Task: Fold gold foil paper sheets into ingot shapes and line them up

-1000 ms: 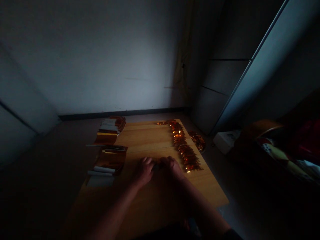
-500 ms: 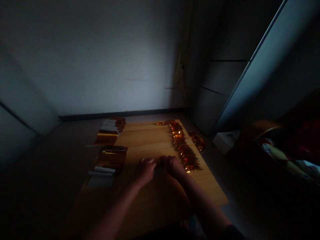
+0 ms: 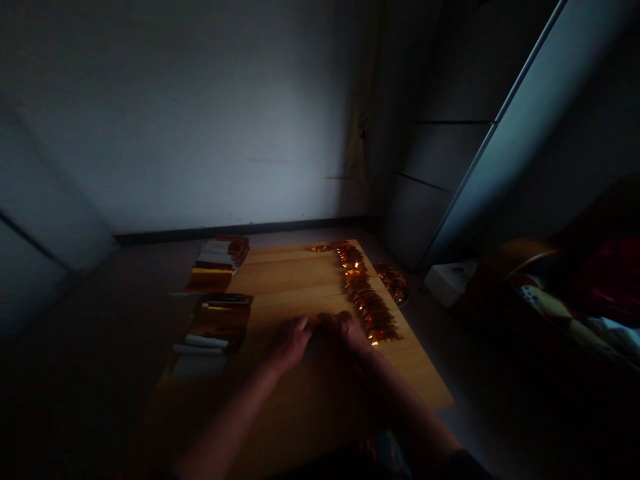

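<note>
My left hand (image 3: 291, 343) and my right hand (image 3: 343, 331) meet over the middle of a wooden board (image 3: 295, 277). Both close on a small folded piece of foil (image 3: 313, 347), which looks grey in the dim light and is partly hidden by my fingers. To the right of my right hand, a long row of folded gold foil pieces (image 3: 364, 290) runs up the board. Left of my left hand lie stacked gold and silver foil sheets (image 3: 217, 327), with a second stack (image 3: 215, 263) farther back.
A heap of gold foil (image 3: 393, 282) lies beyond the board's right edge. Further right are a white box (image 3: 450, 282) and a dark pile of colourful fabric (image 3: 560, 293). A wall stands behind the board, with a tall grey cabinet (image 3: 440, 180) at right.
My hands have drawn slightly apart, and more of the grey foil piece shows between them. The view has shifted slightly. The foil row and stacks have not visibly moved.
</note>
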`<action>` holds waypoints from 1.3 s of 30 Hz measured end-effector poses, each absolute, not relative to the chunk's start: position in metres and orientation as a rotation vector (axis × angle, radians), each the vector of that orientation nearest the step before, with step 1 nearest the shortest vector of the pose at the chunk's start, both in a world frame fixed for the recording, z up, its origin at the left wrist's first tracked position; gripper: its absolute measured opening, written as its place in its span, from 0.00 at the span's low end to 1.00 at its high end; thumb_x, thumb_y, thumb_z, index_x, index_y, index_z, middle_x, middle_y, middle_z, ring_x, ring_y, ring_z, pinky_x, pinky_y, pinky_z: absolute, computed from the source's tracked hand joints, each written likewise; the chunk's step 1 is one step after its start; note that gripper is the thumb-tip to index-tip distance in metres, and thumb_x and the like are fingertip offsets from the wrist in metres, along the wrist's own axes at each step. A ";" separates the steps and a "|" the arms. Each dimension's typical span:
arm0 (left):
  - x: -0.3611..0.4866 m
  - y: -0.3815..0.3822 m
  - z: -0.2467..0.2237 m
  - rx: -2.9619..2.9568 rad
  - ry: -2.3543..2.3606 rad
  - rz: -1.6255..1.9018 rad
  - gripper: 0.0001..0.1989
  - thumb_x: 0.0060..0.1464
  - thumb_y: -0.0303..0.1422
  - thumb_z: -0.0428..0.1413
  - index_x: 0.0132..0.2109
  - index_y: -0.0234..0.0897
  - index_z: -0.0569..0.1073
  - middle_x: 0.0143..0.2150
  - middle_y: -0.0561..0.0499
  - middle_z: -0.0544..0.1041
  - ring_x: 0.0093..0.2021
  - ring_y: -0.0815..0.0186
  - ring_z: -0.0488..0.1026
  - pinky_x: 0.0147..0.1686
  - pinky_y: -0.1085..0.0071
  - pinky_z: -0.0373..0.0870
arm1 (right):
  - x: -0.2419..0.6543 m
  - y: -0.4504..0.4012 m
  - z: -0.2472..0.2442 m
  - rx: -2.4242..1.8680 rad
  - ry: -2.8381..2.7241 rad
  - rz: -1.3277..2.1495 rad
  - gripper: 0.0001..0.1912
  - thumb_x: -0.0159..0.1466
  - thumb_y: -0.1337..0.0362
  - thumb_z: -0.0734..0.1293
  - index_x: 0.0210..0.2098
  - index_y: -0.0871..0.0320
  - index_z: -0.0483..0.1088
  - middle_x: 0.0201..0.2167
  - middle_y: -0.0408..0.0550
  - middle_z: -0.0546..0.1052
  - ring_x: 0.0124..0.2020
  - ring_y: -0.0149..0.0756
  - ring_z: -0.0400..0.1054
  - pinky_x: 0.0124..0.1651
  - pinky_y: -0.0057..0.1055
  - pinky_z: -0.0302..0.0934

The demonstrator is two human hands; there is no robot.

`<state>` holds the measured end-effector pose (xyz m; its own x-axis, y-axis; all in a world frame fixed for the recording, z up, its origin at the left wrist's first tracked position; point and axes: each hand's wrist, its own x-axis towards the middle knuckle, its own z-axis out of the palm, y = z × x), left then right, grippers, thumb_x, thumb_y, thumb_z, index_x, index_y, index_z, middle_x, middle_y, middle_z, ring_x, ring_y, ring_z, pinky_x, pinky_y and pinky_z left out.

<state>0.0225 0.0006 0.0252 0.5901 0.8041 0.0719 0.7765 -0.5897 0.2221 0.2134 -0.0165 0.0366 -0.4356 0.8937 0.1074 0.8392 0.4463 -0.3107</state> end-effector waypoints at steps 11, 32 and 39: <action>0.025 0.004 0.015 2.853 1.228 0.237 0.12 0.59 0.27 0.46 0.42 0.37 0.73 0.41 0.45 0.73 0.44 0.59 0.66 0.44 0.61 0.63 | 0.208 -0.026 0.014 -1.586 -2.316 0.224 0.17 0.63 0.74 0.60 0.51 0.56 0.68 0.43 0.50 0.77 0.44 0.37 0.69 0.48 0.29 0.59; 0.025 -0.001 0.017 2.886 1.184 0.345 0.13 0.60 0.28 0.46 0.47 0.40 0.72 0.45 0.46 0.72 0.46 0.60 0.65 0.45 0.61 0.60 | 0.208 -0.031 0.008 -1.437 -2.228 0.243 0.19 0.62 0.74 0.60 0.52 0.55 0.67 0.44 0.48 0.77 0.45 0.37 0.68 0.48 0.31 0.58; 0.030 -0.002 0.017 2.794 1.164 0.315 0.13 0.58 0.27 0.47 0.47 0.39 0.72 0.44 0.47 0.72 0.45 0.61 0.66 0.46 0.63 0.64 | 0.207 -0.033 0.004 -1.570 -2.035 0.214 0.21 0.63 0.77 0.56 0.52 0.58 0.67 0.43 0.50 0.77 0.45 0.36 0.69 0.46 0.30 0.61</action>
